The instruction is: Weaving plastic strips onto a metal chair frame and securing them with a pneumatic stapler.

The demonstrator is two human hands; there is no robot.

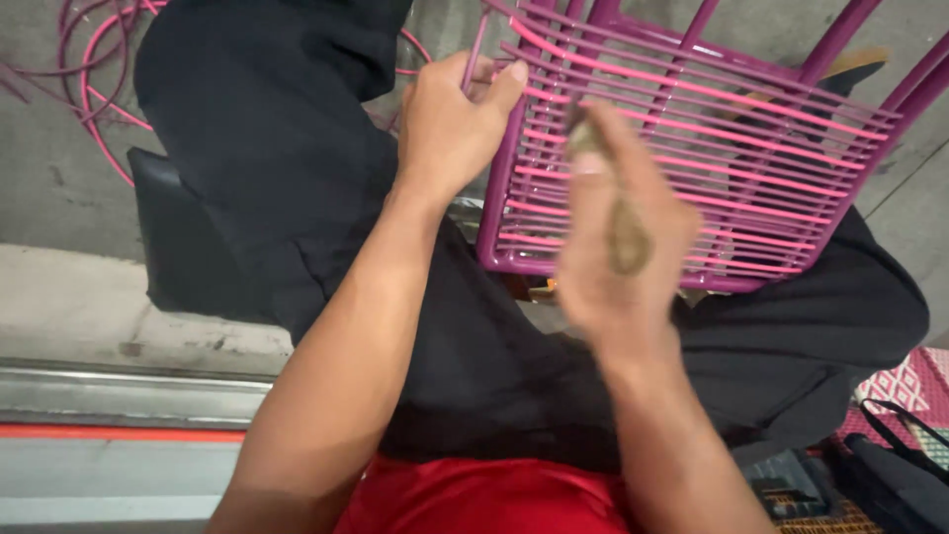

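A purple metal frame (499,198) strung with rows of pink cord (751,129) rests tilted across my lap. My left hand (450,119) grips the frame's upper left corner, thumb over a cord strand. My right hand (618,237) hovers in front of the cord rows, blurred, closed around a small dull brown tool (625,237) whose tip points up toward the cords. My legs in black trousers (277,148) lie under the frame.
Loose loops of pink and purple cord (84,69) lie on the concrete floor at upper left. A black seat cushion edge (168,237) shows beneath my leg. A patterned mat and black bag (895,465) sit at lower right. A metal rail with a red stripe (119,415) runs along lower left.
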